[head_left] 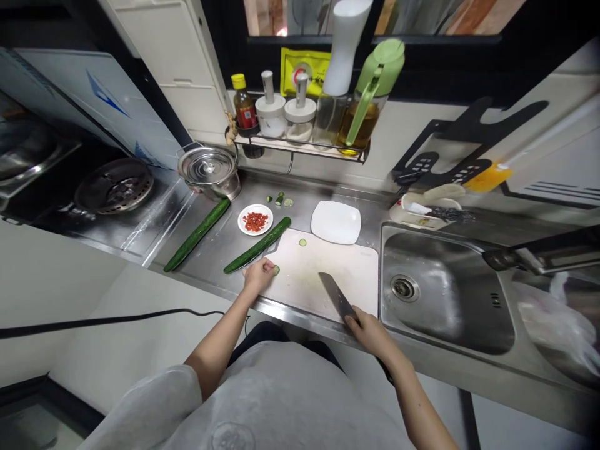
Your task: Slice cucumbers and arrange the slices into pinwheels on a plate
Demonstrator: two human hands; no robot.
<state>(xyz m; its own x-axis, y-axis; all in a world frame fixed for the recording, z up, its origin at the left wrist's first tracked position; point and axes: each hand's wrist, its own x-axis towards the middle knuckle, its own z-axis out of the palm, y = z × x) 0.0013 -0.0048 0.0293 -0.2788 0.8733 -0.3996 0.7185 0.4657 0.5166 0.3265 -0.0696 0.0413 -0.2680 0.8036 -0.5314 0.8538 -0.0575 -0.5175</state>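
From the head camera I surveyed the steel countertop [210, 250]. The sink [450, 281] adjoined the right edge of the cutting board [290, 297]. Above the countertop's back edge, the rack [290, 145] carried labelled goods. The lidded pot [210, 172] stood near that back edge, contents hidden. The first cucumber [197, 236] pointed from the pot to the front edge; the second cucumber [257, 245] lay along the board's left edge. On the rack, the green-topped jug [363, 119] contained amber liquid. The yellow packet [290, 69] and the red-labelled bottle [246, 112] bore print too small to read. The white dish [336, 222] sat at the board's far edge. My right hand [372, 334] gripped the knife [335, 294] at the board's near edge. My left hand [257, 277] was narrow at its left edge, fingertips at a cucumber piece [277, 270]; I could not tell whether it was pinched. The small plate [242, 220], beyond the second cucumber, contained chopped red pieces [256, 221]. One cucumber slice [302, 242] lay near the board's far left corner.
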